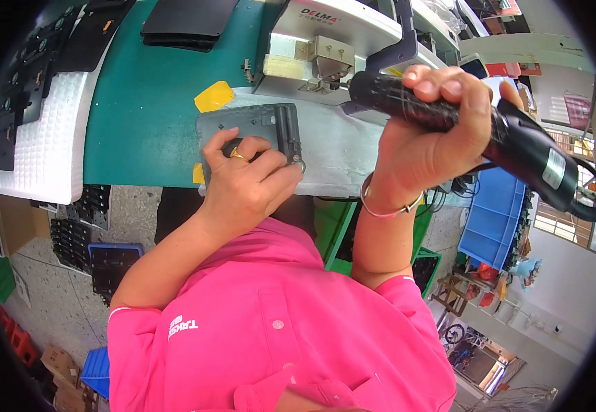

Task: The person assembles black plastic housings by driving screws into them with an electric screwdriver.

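My right hand [439, 120] is raised and wrapped round a black electric screwdriver [531, 151], which lies nearly level. The screwdriver's tip end points left at the metal front of a screw feeder [332, 58]; whether they touch is too small to tell. My left hand [250, 175] rests with curled fingers on a dark grey rectangular plate [260, 120] near the table's front edge, gripping it. Beneath those fingers sits a dark round part, mostly hidden. A ridged bar runs along the plate's right side.
A green mat [147, 103] covers the table, with a yellow piece [214, 97] beside the plate. Black panels [188, 20] lie at the back; more rest on white foam [43, 147] at left. A blue bin [493, 216] stands at right. A cord trails from the screwdriver.
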Demonstrator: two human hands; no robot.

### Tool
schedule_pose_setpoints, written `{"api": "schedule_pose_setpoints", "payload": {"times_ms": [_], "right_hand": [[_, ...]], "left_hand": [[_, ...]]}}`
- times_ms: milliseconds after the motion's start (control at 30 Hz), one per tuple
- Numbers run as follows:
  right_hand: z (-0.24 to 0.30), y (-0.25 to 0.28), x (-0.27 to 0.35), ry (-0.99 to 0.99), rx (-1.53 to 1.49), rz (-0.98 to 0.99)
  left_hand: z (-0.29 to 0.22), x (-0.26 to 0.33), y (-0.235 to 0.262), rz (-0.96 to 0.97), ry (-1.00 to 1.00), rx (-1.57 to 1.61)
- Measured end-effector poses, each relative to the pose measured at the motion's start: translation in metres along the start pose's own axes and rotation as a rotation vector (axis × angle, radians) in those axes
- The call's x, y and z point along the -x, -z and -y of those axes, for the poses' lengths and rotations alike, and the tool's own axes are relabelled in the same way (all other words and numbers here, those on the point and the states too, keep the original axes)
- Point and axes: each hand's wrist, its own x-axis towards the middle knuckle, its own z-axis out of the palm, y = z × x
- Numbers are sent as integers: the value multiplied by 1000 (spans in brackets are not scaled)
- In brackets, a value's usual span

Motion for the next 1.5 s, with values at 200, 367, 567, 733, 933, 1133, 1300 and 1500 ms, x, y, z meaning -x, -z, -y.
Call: {"api": "schedule_pose_setpoints", "payload": {"times_ms": [200, 367, 567, 733, 933, 1133, 1300, 1500], "right_hand": [[-10, -6, 0, 60, 81, 51], [-14, -6, 0, 35, 75, 51], [-15, -12, -9, -11, 232, 290], [-39, -32, -23, 10, -489, 424], [-3, -13, -4, -182, 86, 253], [30, 14, 29, -269, -90, 245], [30, 21, 56, -297, -63, 215], [31, 22, 64, -351, -24, 204]], "left_hand": [[0, 0, 0, 9, 6, 3], [0, -1, 0, 14, 7, 5], [1, 0, 0, 14, -5, -14], [-3, -4, 3, -1, -17, -51], [1, -3, 9, 64, -15, -46], [8, -8, 13, 107, -31, 14], [10, -6, 11, 113, -25, 20], [8, -5, 11, 132, -14, 16]]}}
